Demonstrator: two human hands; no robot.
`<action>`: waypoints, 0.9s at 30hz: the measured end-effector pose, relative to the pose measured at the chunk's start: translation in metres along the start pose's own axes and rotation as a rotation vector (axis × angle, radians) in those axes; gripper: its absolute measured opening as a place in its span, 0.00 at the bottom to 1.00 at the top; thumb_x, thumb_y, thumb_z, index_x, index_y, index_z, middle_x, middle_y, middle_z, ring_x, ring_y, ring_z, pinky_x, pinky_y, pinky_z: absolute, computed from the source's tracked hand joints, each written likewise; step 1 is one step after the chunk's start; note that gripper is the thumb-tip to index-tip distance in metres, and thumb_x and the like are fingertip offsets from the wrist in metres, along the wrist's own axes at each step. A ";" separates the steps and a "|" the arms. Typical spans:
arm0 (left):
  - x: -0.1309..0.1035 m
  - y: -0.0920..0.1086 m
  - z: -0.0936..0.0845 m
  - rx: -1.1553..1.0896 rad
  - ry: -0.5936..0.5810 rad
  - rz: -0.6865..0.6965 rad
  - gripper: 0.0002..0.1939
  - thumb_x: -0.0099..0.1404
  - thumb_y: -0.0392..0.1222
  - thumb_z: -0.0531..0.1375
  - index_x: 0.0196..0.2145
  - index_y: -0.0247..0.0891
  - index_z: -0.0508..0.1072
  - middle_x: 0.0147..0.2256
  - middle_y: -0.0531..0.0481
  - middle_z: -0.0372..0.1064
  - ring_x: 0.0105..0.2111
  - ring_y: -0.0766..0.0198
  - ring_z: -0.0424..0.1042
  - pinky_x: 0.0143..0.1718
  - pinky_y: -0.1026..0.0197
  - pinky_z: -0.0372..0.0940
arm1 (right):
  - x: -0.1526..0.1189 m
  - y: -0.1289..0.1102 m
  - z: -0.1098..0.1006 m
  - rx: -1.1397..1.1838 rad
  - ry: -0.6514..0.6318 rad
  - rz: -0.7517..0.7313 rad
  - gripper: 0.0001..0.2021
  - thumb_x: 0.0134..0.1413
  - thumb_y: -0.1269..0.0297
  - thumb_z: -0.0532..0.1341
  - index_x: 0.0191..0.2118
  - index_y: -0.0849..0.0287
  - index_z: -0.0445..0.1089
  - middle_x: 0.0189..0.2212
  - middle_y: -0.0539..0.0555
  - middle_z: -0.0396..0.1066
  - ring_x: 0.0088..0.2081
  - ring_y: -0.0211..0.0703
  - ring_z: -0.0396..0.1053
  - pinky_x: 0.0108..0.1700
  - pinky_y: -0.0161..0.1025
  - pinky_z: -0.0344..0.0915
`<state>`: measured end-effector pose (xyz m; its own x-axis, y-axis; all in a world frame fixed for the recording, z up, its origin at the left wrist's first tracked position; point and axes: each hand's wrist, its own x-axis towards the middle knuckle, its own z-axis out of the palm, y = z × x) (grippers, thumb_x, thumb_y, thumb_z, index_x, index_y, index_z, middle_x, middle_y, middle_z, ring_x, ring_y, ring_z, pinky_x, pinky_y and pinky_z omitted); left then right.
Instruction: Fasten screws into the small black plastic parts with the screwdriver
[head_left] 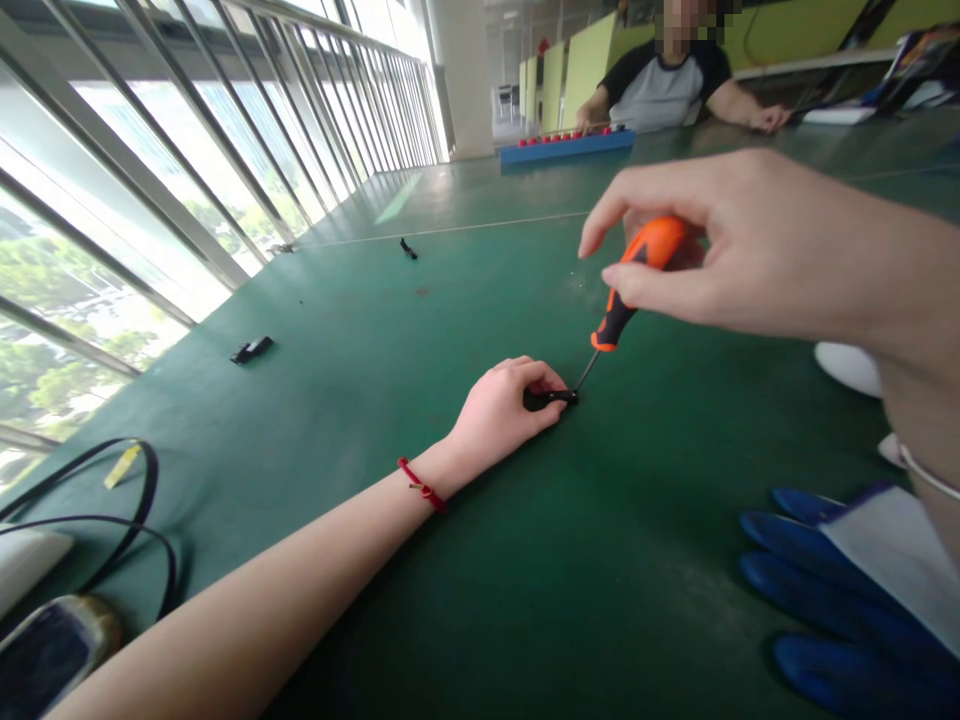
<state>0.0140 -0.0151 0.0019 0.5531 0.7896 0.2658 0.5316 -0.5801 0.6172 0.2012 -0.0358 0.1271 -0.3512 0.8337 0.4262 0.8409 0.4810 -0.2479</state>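
My left hand point(514, 400) rests on the green tabletop, its fingers closed round a small black part point(551, 399). What exactly this part is I cannot make out. Above and to the right, my right hand point(720, 240) grips the orange and black handle of a screwdriver point(616, 315). The screwdriver slants down to the left, and its tip meets the right end of the black part, beside my left fingertips. A red cord bracelet point(424, 487) circles my left wrist.
Small black pieces point(252, 349) point(408, 248) lie to the left and farther back. Blue-and-white gloves point(840, 590) lie at the right; a black cable point(154, 480) loops at the left. Across the table a person point(667, 85) sits behind a blue tray point(566, 150). Metal railing point(247, 120) borders the left.
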 end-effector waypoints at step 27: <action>-0.008 0.016 -0.001 0.068 -0.009 -0.029 0.23 0.55 0.40 0.57 0.50 0.40 0.63 0.27 0.57 0.68 0.26 0.68 0.67 0.28 0.66 0.61 | 0.001 -0.002 0.000 0.033 0.129 0.002 0.10 0.44 0.63 0.58 0.19 0.59 0.69 0.13 0.45 0.59 0.17 0.27 0.52 0.20 0.32 0.47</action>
<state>0.0173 -0.0302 0.0102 0.5425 0.8044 0.2421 0.5894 -0.5698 0.5726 0.1994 -0.0362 0.1281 -0.2919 0.7939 0.5334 0.8269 0.4897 -0.2764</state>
